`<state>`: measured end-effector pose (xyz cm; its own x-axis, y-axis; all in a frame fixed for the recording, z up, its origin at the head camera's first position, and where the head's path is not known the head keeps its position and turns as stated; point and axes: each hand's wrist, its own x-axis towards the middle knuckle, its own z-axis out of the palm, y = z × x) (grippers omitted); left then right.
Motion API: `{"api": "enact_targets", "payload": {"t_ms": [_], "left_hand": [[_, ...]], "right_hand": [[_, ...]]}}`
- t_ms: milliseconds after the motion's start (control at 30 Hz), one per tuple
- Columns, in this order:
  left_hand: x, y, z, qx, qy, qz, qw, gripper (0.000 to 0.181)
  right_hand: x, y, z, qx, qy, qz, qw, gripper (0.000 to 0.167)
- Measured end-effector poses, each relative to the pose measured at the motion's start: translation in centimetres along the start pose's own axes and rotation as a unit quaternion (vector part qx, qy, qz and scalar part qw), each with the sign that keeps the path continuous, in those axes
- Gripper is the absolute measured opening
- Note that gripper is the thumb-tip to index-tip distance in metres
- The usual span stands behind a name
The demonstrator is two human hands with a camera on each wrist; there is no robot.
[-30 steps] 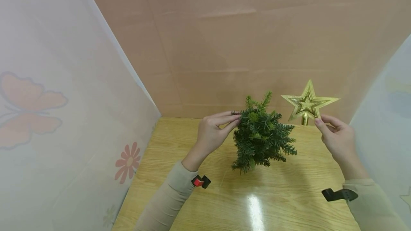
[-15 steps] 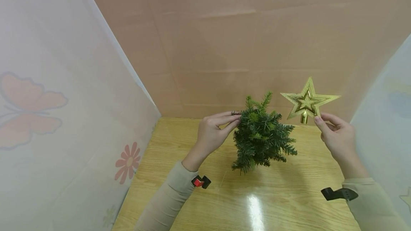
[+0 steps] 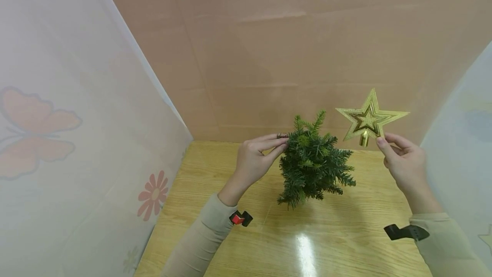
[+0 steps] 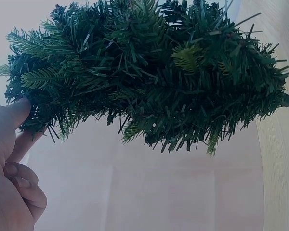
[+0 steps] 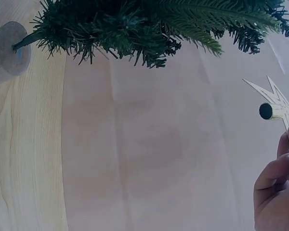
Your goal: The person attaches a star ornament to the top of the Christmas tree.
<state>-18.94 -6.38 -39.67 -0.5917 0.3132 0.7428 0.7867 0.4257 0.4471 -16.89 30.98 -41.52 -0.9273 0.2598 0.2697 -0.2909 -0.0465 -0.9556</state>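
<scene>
A small artificial Christmas tree (image 3: 317, 161) stands upright on the table. My left hand (image 3: 256, 157) pinches a branch on its upper left side between thumb and fingers; the left wrist view shows the thumb (image 4: 19, 110) pressed against the green needles. To the right of the tree, my right hand (image 3: 407, 168) holds a gold star tree topper (image 3: 367, 119) by a lower point, apart from the tree. The star faces the head camera, its hollow socket (image 5: 266, 111) showing a dark round opening in the right wrist view.
The tree's stem goes into a pale round base (image 5: 9, 53) on the wooden table (image 3: 230, 243). A brown-pink sheet (image 3: 250, 54) hangs close behind. White printed panels (image 3: 77, 119) stand at the left and right.
My right hand has raised the star slightly, and it has tilted so that more of its socket shows in front. The left hand and the tree have not visibly moved.
</scene>
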Motion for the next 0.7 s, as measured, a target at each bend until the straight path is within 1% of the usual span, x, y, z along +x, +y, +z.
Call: {"api": "enact_targets", "payload": {"t_ms": [133, 267, 433, 533, 700], "left_hand": [[0.1, 0.1, 0.0, 0.001, 0.002, 0.004, 1.0000, 0.019], [0.1, 0.2, -0.1, 0.000, 0.003, 0.005, 1.0000, 0.019], [0.0, 0.1, 0.0, -0.001, 0.001, 0.000, 1.0000, 0.019], [0.0, 0.1, 0.0, -0.002, 0.001, -0.003, 1.0000, 0.019], [0.0, 0.1, 0.0, -0.003, 0.002, -0.004, 1.0000, 0.019]], "right_hand": [[0.0, -0.4, 0.3, 0.007, 0.003, -0.004, 1.0000, 0.013], [-0.1, -0.8, 0.6, 0.019, 0.002, -0.003, 0.9998, 0.015], [-0.3, -1.2, 0.9, 0.001, -0.001, -0.002, 1.0000, 0.017], [-0.2, -1.3, 1.1, -0.010, 0.000, -0.010, 0.9999, 0.017], [-0.1, -1.6, 1.5, -0.008, 0.001, -0.033, 0.9994, 0.017]]}}
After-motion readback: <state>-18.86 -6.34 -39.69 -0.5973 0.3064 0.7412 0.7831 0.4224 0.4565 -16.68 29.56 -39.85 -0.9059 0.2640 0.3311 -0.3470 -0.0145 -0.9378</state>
